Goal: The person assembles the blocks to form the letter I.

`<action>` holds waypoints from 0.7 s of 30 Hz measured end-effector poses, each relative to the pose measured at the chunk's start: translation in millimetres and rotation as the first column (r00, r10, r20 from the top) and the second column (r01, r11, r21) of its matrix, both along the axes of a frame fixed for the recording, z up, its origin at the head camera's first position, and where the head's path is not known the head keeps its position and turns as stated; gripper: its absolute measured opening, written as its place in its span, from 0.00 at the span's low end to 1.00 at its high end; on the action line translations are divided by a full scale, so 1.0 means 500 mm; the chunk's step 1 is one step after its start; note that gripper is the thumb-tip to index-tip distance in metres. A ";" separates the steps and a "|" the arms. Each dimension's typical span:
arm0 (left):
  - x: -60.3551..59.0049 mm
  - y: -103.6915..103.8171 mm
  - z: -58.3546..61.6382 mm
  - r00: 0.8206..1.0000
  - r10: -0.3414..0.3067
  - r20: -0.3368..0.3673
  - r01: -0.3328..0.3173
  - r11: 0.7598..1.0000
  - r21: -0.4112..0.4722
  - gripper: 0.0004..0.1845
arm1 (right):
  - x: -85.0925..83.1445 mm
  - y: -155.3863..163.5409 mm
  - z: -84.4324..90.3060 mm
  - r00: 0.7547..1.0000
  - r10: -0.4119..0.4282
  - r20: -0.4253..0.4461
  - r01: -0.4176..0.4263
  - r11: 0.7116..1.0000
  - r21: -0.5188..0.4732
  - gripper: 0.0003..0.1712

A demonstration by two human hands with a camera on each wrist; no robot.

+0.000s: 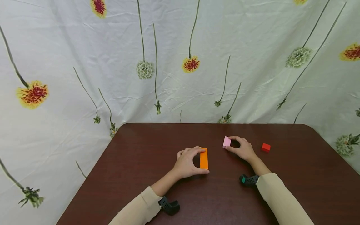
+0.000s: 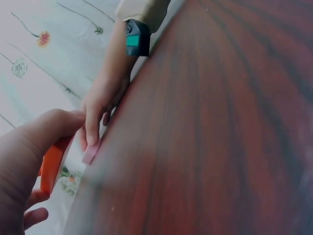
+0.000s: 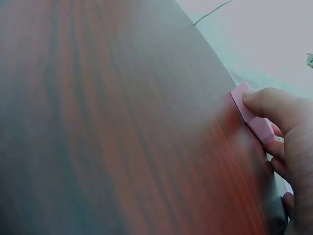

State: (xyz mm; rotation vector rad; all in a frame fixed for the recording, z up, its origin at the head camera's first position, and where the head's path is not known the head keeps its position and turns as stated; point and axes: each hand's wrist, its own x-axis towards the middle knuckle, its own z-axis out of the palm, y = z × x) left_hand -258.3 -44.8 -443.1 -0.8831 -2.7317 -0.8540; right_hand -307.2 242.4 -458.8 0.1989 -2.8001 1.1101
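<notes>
head view shows the left hand (image 1: pixel 187 162) pinching a long, smooth orange block (image 1: pixel 203 158) end to end between thumb and fingers on the dark wood-grain tabletop (image 1: pixel 157 140). just right of it, the right hand (image 1: pixel 244 149) grips a small pink block (image 1: pixel 226 142). a red cube (image 1: pixel 265 147) sits near that wrist.

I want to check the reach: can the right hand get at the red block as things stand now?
Probably yes. The red block lies alone on the table, just right of the right hand; nothing stands between. But that hand pinches the pink block.
</notes>
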 end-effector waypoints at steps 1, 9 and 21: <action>0.001 0.002 -0.001 1.000 0.003 -0.002 -0.003 1.000 -0.004 0.42 | 0.000 0.000 0.000 1.000 -0.001 0.003 0.001 1.000 0.000 0.37; 0.002 0.011 -0.012 1.000 0.029 0.002 -0.029 0.999 -0.019 0.42 | 0.000 -0.001 0.001 1.000 -0.002 0.004 0.002 1.000 0.002 0.37; -0.004 0.011 -0.034 0.999 0.040 0.003 -0.039 0.997 -0.060 0.42 | -0.002 0.000 -0.002 1.000 -0.001 0.001 0.001 1.000 0.004 0.37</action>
